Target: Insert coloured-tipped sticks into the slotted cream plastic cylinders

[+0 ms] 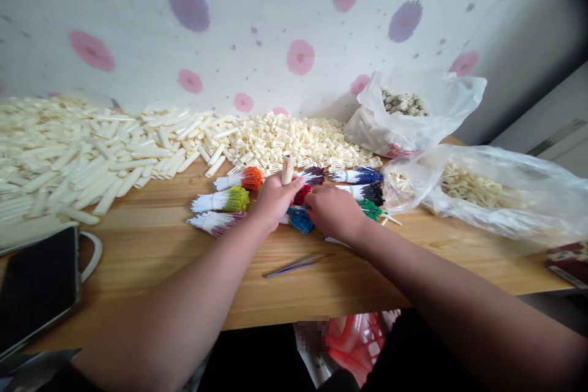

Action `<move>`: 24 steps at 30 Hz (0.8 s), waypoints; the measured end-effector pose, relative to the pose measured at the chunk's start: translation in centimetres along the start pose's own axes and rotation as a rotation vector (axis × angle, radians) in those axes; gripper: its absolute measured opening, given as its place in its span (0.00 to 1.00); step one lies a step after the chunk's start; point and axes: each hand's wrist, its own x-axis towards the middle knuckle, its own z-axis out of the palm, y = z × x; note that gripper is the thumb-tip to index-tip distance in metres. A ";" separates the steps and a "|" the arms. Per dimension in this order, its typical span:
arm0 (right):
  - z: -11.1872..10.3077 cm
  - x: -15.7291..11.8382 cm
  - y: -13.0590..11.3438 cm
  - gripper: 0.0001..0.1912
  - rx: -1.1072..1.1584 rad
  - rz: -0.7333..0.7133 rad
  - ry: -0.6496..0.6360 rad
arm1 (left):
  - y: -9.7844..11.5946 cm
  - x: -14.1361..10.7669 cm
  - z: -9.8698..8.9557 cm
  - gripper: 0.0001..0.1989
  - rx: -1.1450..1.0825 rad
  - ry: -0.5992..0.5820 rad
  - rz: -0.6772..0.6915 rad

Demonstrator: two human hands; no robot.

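My left hand (271, 201) is closed round a cream pen barrel (287, 170), held upright with its open end up. Close beside it, my right hand (337, 213) has its fingers bent together at a bundle of red-tipped refills (302, 195); what they grip, if anything, is hidden. Below the hands lies a blue-tipped bundle (301, 220). Left of them are orange (252, 178), yellow-green (236, 199) and mauve (215, 223) bundles. Behind and to the right lie dark purple (315, 176), dark blue (368, 176), black (374, 193) and green (371, 209) ones.
Thin metal tweezers (294, 266) lie nearer the front edge. Long cream barrels (110, 159) and short slotted cream parts (294, 138) are heaped along the wall. Plastic bags of small parts (413, 125) (487, 190) stand right. A dark-screened device (39, 288) rests at left.
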 end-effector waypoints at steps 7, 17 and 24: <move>0.9 0.0 -0.4 0.14 -0.050 0.049 0.017 | -1.2 0.0 0.4 0.10 0.287 0.017 0.032; 0.7 -0.3 0.1 0.12 -0.017 0.060 0.033 | -1.4 -0.1 0.5 0.10 0.413 0.065 0.019; -1.9 -3.9 3.7 0.10 -0.021 0.028 0.122 | -1.1 0.1 0.2 0.11 0.408 0.019 0.073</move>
